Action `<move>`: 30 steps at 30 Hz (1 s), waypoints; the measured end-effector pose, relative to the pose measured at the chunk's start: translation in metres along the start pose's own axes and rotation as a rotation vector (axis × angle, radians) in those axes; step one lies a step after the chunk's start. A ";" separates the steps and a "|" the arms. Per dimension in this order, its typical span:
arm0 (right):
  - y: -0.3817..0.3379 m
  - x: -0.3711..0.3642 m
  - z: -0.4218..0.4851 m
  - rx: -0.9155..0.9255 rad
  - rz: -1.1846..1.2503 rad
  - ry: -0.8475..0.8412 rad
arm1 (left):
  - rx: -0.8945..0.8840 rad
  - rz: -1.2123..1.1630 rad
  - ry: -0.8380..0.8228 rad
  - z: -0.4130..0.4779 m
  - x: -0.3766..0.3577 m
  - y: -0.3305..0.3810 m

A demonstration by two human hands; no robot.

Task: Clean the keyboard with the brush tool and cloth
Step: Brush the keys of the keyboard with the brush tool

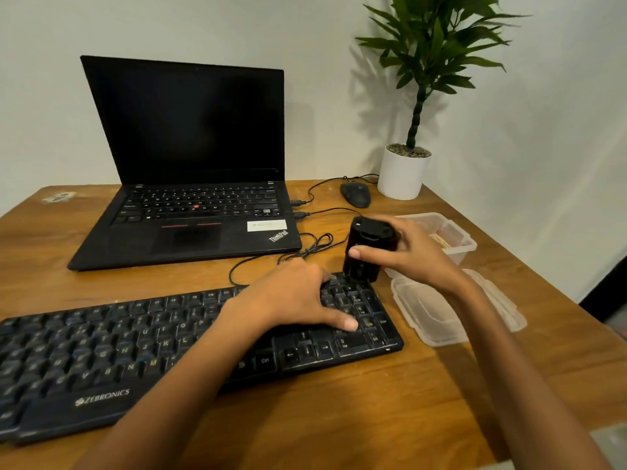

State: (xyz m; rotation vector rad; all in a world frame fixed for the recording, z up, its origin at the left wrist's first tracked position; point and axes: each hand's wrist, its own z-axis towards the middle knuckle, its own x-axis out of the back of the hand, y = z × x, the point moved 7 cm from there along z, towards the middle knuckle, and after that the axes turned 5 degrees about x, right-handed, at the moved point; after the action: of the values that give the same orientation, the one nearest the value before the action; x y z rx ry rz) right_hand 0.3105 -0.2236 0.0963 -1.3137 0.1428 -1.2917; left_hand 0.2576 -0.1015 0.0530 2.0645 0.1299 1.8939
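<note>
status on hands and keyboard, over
Left hand flat on right end of keyboard. Right hand grips brush tool, tip down on top right keys. Clear lid lies beside keyboard's right edge; no cloth in view.

We lose the keyboard's left end past the picture's edge, and the left hand covers some keys beside the number pad. The lower end of the brush tool is too dark for us to make out. The right hand hides part of the plastic box. The plant's top is cut off. We cannot read the laptop's blurred white label.
</note>
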 end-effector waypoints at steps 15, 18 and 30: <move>0.014 0.009 -0.017 -0.077 0.118 -0.273 | 0.037 0.107 0.019 -0.004 -0.005 0.000; 0.023 0.016 -0.013 -0.070 0.133 -0.119 | 0.036 0.107 0.016 -0.004 -0.006 0.000; 0.009 0.014 -0.040 -0.056 0.161 -0.164 | 0.041 0.122 0.020 -0.005 -0.008 0.000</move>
State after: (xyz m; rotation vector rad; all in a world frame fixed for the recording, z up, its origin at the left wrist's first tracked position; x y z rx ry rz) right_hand 0.2930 -0.2609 0.0834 -1.4203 0.1666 -1.0466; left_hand 0.2517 -0.1026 0.0458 2.1256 0.0492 1.9993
